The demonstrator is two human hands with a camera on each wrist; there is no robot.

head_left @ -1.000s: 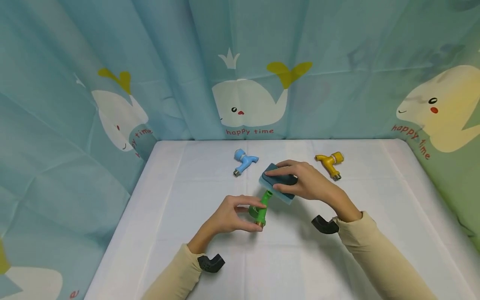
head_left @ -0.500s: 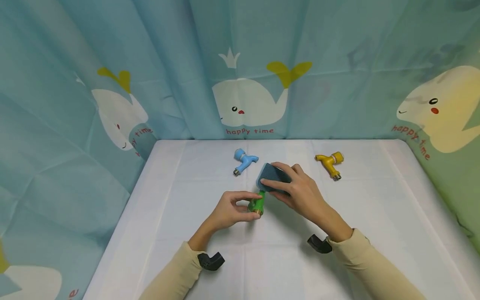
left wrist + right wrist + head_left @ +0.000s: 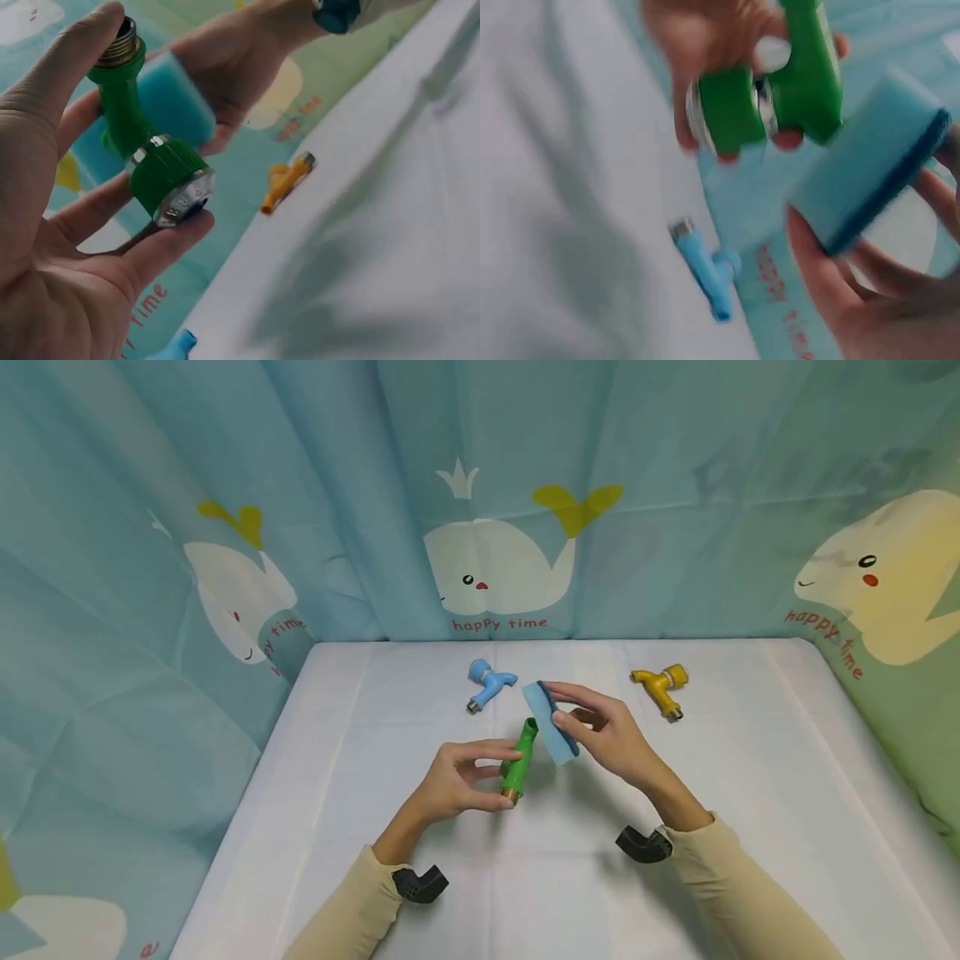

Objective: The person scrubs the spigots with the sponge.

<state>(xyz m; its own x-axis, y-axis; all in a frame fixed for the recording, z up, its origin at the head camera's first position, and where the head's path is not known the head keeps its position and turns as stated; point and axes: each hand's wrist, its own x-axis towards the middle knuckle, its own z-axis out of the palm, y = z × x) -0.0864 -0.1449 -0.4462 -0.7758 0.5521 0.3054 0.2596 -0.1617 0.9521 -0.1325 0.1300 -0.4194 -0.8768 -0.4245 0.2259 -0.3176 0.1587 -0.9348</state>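
My left hand [image 3: 457,781] grips a green plastic tap [image 3: 518,764] above the white table [image 3: 360,760], its brass threaded end toward me. The left wrist view shows thumb and fingers round the green tap [image 3: 146,154], with its ribbed knob and metal cap near the fingertips. My right hand [image 3: 603,735] pinches a light blue sponge [image 3: 550,722] with a dark blue scouring side, held on edge right beside the tap's spout. In the right wrist view the sponge [image 3: 870,176] sits next to the green tap [image 3: 780,90].
A blue tap [image 3: 487,682] lies at the table's back centre and a yellow tap [image 3: 661,685] at the back right. Whale-print curtains [image 3: 495,493] close in the back and both sides. Black wrist cameras [image 3: 420,883] sit on both sleeves.
The right hand has turned the sponge from lying dark side up over the tap to standing on edge beside it. The left hand has tilted the green tap so its spout points up and away.
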